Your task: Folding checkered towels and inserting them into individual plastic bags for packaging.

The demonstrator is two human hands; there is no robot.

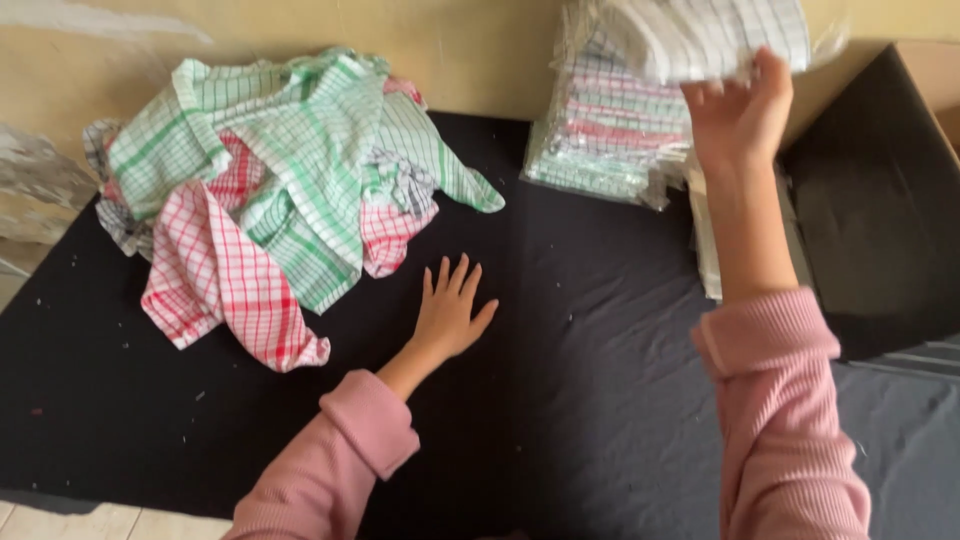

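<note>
Pink sleeves (780,420) frame the dark worktop (560,400). The loose heap of checked cloths (290,190) lies just beyond the left hand (450,315), flat and empty. The right hand (740,115) grips a bagged cloth (710,35) over the wrapped stack (605,135); better to square its edges there before letting go.

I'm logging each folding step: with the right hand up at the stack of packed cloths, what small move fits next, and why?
Probably let go of the packed cloth on the stack: the right hand has it at the top, while the left hand lies flat on the dark cover, near the loose checked cloths.
</note>
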